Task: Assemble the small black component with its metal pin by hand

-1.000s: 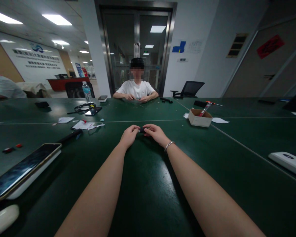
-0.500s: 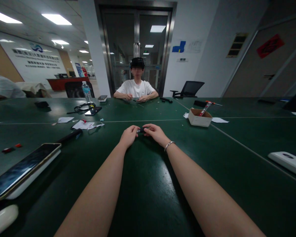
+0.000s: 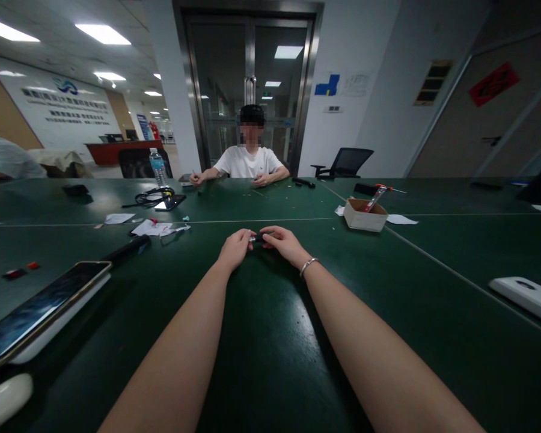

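Between my two hands, just above the green table (image 3: 261,337), is a small dark cylindrical piece (image 3: 258,238) with a silvery part at its left end. The fingers of my left hand (image 3: 237,246) pinch the silvery end. My right hand (image 3: 284,242), with a silver bracelet (image 3: 308,266) on its wrist, grips the black end between thumb and fingers. The fingers cover much of the piece, so its exact kind cannot be made out.
A phone (image 3: 49,307) on a white block lies at left, near a white rounded object (image 3: 4,402). Paper scraps (image 3: 153,228), a cable (image 3: 151,196) and a water bottle (image 3: 158,168) are beyond. A small box (image 3: 365,216) stands right. Across sits a person (image 3: 251,161).
My hands and the small piece stay almost in place. Across the table, the person's hand on the left of the view has moved outward to the left.
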{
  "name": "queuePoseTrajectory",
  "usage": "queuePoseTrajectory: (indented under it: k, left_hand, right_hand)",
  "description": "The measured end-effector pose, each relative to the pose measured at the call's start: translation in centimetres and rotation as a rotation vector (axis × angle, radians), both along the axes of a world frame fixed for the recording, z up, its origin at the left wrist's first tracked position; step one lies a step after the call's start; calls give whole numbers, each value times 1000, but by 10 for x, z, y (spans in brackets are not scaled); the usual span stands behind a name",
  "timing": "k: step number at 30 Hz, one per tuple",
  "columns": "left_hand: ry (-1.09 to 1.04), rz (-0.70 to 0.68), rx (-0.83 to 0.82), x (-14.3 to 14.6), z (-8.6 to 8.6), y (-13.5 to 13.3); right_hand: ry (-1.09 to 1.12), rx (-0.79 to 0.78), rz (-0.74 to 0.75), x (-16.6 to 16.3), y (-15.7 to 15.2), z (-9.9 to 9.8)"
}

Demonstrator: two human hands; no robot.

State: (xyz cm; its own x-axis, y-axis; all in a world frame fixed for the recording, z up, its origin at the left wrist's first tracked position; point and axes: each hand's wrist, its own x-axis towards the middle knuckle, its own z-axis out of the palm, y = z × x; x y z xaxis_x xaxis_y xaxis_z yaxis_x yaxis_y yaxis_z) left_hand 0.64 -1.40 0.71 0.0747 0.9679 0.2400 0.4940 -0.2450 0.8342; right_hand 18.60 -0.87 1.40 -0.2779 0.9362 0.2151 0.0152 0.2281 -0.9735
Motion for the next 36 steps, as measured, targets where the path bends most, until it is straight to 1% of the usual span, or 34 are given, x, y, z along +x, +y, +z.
queuePoseTrajectory:
  k: [7, 10, 13, 22, 27, 36]
  left_hand:
    - [-30, -14, -29, 0, -3, 2]
    - [-2, -22, -14, 0, -1, 1]
    - [-21, -7, 12, -1, -1, 0]
    - [-30, -19, 0, -1, -7, 6]
    - [-57, -16, -35, 0, -5, 6]
    - [-48, -37, -17, 0, -3, 3]
  right_hand:
    - [-8, 18, 7, 0, 1, -1]
    - [-18, 24, 2, 0, 2, -2]
    - [-22, 23, 0, 0, 2, -2]
    - [-15, 21, -1, -1, 4, -4]
    - [-2, 10, 8, 0, 3, -3]
    - [-6, 12, 14, 0, 1, -1]
